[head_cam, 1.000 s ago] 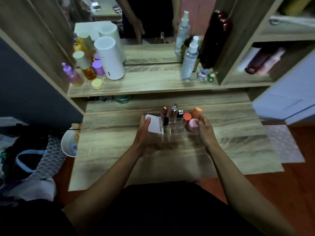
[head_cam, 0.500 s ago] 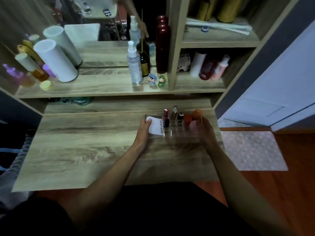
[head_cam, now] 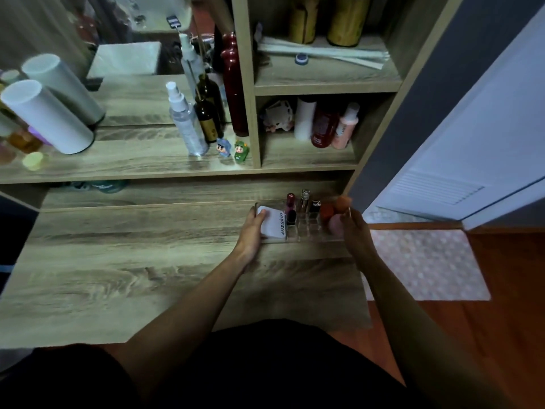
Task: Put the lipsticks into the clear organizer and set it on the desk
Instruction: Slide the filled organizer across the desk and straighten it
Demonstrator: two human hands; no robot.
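Clear organizer [head_cam: 306, 231], edges hard to trace, gripped at each end by left hand [head_cam: 250, 231] and right hand [head_cam: 352, 228]; lipsticks [head_cam: 290, 206] upright inside.

A clear spray bottle [head_cam: 186, 125] stands on the wooden shelf [head_cam: 118, 163]. Just right of it are a dark brown bottle [head_cam: 207, 119] and two small figurines [head_cam: 233, 149]. Well left of it leans a white cylinder [head_cam: 47, 116]. A patterned mat [head_cam: 424, 261] lies on the floor.

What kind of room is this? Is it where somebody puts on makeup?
Probably yes: it looks like a dressing table in a bedroom. A mirror stands behind a shelf with a spray bottle, and two hands hold a clear organizer with lipsticks on the wooden desk.
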